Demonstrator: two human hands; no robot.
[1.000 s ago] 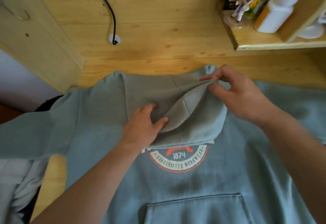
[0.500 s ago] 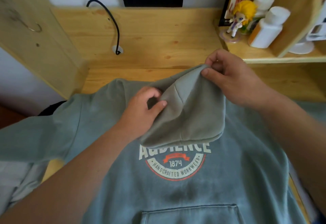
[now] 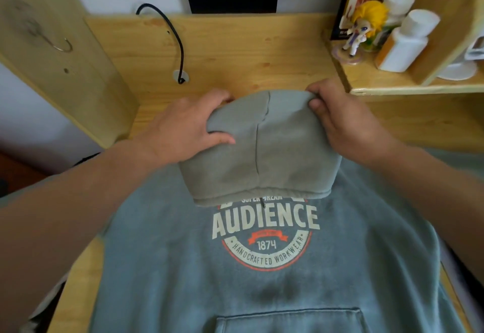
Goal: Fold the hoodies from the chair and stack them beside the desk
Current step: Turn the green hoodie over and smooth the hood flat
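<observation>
The grey-green hoodie (image 3: 262, 280) is spread front-up on the wooden surface (image 3: 235, 52), kangaroo pocket (image 3: 288, 319) nearest, so the body lies flat for folding. Its hood (image 3: 264, 149) is turned down over the printed logo (image 3: 265, 233), apparently to square off the top. The upper corners are pinched by the left hand (image 3: 183, 128) and right hand (image 3: 345, 123), set apart to keep the fold taut.

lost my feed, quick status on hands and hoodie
Left hand and right hand both grip the hood. Hoodie flat on desk, print up, hood folded onto chest. Nothing in the way.
</observation>
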